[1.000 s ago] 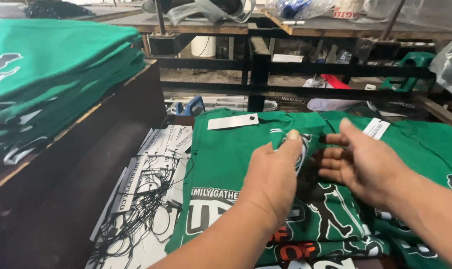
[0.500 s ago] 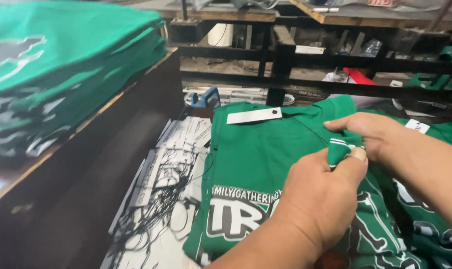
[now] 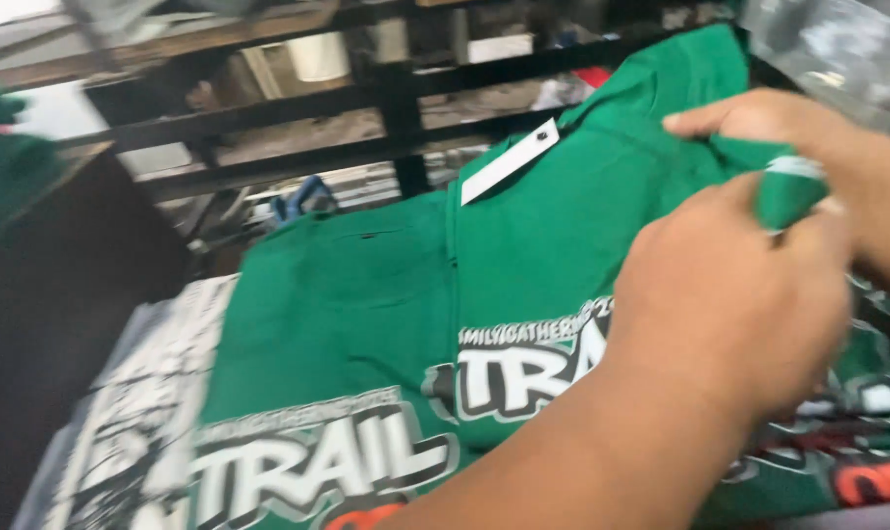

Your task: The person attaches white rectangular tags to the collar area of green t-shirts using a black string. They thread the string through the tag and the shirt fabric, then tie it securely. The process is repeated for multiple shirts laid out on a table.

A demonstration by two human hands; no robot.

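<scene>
since it's thin cotton, the green printed t-shirt point(image 3: 563, 226) looks light and floppy, probably easiest grabbed by a folded edge. it sits on a stack of matching shirts point(image 3: 337, 324), white tag near the collar. left hand point(image 3: 729, 304) and right hand point(image 3: 769, 123) are close together, both pinching a bunched green fold.

A single head-worn camera looks steeply down and forward from very close above the person's hands, tilted, facing green shirts point(image 3: 366, 294) with a dark metal rack point(image 3: 396, 108) beyond.
</scene>
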